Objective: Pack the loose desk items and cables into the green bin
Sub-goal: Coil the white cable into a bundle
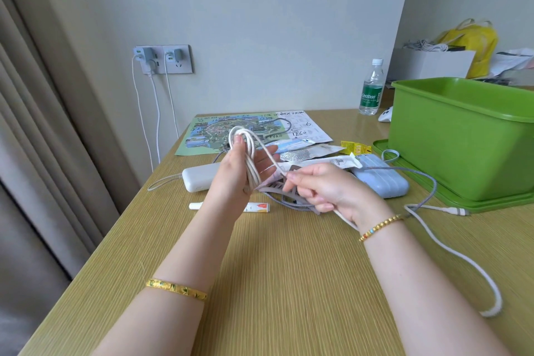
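Winding above a wooden table (289,283), one white cable (450,251) is seen looped in several turns around the left hand (239,165), whose thumb is pressed on top of the coil while the fingers stay extended behind it. The free run of the same cable is pinched in the grip of the right hand (315,188), its fingers curled around the strand, and the rest is trailed across the table to a plug lying near the bin's tray.

One green bin (462,139) is stood at the right of the table on one matching green tray (433,191); what it contains cannot be told from this angle.

Two power banks are laid on the table: a white one (199,179) to the left of the hands and a pale blue one (387,182) beside the tray. One grey braided cable (419,179) is draped over the blue one. One small white tube (254,207) is placed below the left wrist. Several flat packets (312,150) and one yellow sachet (355,148) are scattered behind the hands, in front of one printed map (208,133). One water bottle (371,87) is stood behind the bin. Two chargers (157,55) are plugged into the wall sockets. One bangle is worn on each wrist.
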The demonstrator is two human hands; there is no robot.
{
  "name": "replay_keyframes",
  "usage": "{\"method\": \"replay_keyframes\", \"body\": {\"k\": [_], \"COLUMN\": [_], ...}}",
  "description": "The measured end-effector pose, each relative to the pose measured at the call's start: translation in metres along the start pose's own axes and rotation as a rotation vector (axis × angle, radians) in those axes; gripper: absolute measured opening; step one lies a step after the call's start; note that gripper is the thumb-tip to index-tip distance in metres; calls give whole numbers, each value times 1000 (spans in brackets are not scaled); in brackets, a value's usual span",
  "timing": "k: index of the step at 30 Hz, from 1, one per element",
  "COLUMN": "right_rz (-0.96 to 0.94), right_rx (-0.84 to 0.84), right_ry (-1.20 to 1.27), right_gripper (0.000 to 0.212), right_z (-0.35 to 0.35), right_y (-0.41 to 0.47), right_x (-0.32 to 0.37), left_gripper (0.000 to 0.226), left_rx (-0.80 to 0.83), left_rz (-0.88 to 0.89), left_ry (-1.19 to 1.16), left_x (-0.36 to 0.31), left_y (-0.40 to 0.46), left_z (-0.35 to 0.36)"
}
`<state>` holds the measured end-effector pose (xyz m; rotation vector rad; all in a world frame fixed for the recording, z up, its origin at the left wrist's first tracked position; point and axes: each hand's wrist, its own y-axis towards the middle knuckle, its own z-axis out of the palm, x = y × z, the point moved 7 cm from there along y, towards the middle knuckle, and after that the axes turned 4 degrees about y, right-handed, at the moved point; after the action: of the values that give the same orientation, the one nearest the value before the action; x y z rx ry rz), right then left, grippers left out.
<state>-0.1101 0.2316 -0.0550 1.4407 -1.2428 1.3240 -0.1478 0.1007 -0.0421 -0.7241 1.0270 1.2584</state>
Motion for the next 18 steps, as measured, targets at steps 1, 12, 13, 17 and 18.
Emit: {"method": "replay_keyframes", "body": {"k": [1,12,13,17,18], "right_rz": [32,130,131,74,44], "right_rx": [40,170,187,172,147], "right_ry": [-32,-195,-195,-58,-11], "right_gripper": [29,31,30,30,30], "right_z": [6,19,17,1,-3], "right_y": [0,-6,-7,-11,-11], "right_x": [-4,-10,-9,1,5], "left_gripper": [47,32,35,31,30], "left_rx": [9,-76,-108,-209,-200], "left_rz": [-10,50,57,70,62], "left_ry": [7,315,341,430,481], "left_x": [1,5,2,-8,-8], "left_y": [-1,-1,-1,2,3], "left_z": [3,-1,-5,-19,-19]}}
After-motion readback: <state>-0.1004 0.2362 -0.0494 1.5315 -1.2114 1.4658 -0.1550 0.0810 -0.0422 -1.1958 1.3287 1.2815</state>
